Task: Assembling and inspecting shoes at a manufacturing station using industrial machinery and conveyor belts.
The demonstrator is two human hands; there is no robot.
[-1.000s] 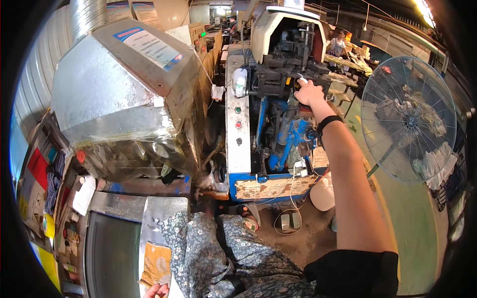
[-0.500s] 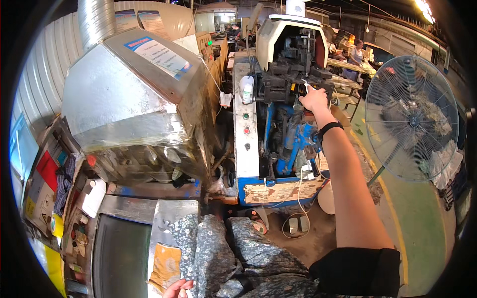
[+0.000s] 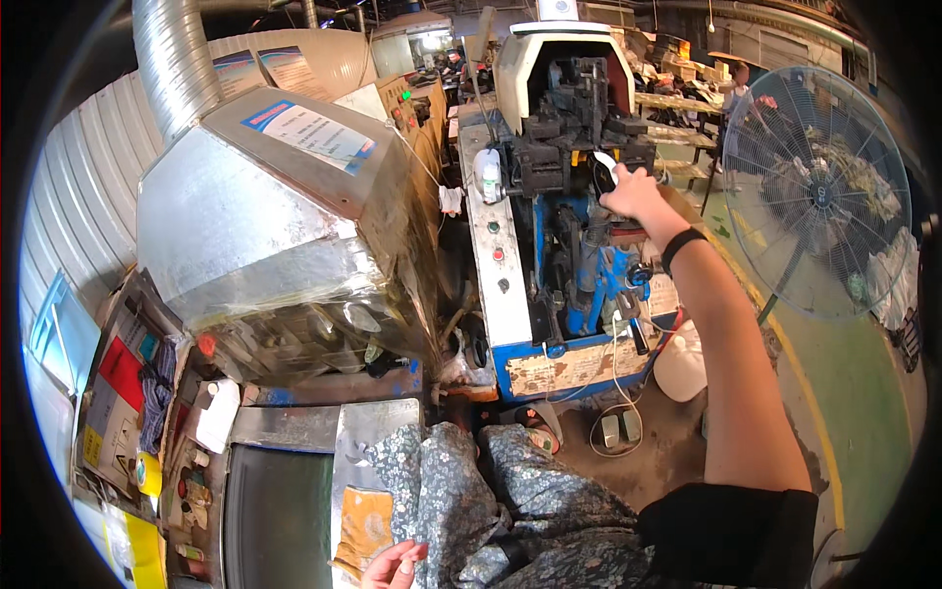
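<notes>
My right arm reaches out to the dark metal head of a blue-based machine. My right hand is closed on a white curved piece at the front of that head; its kind is not clear, and the fingers cover its lower part. Low in the picture, my left hand is near my lap, thumb and fingertips pressed together. Whether something small sits between them is hidden. Beside it, an orange-brown cloth lies on a metal ledge next to a dark belt.
A large metal hood stands on the left, with a white bottle below it. A wide fan stands at right. A foot pedal with a cable and a white jug are on the floor. A spray bottle is by the machine.
The whole view has shifted, so the machine's base and the floor appear farther right. More of the white piece shows above my right fingers. My left hand stays low with its fingers together.
</notes>
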